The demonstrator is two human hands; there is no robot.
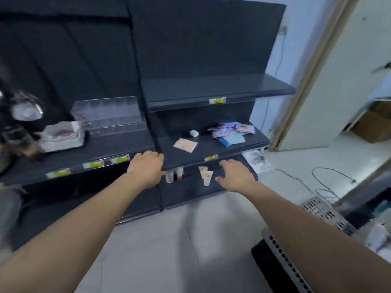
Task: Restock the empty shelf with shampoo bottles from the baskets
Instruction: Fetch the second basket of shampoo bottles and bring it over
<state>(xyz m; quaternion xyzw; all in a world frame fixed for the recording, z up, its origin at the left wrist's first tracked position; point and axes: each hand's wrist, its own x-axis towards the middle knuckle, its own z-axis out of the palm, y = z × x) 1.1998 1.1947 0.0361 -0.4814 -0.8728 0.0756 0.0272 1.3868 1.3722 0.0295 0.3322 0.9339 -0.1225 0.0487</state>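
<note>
**Forearms extended toward the shelving**

Our left hand [146,167] bends its fingers at the middle shelf [207,145] lip; we cannot tell whether it grips. Our right hand [233,174] hovers spread, holding nothing. The upper shelf [218,86] lies above both hands, and the perforated basket [323,212] at right has blurred contents.

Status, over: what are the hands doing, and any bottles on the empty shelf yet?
Right hand open, empty; left hand curled at edge of middle shelf, grip unclear. Top shelf bare, no shampoo in hand. Packets lie on the middle shelf.
</note>
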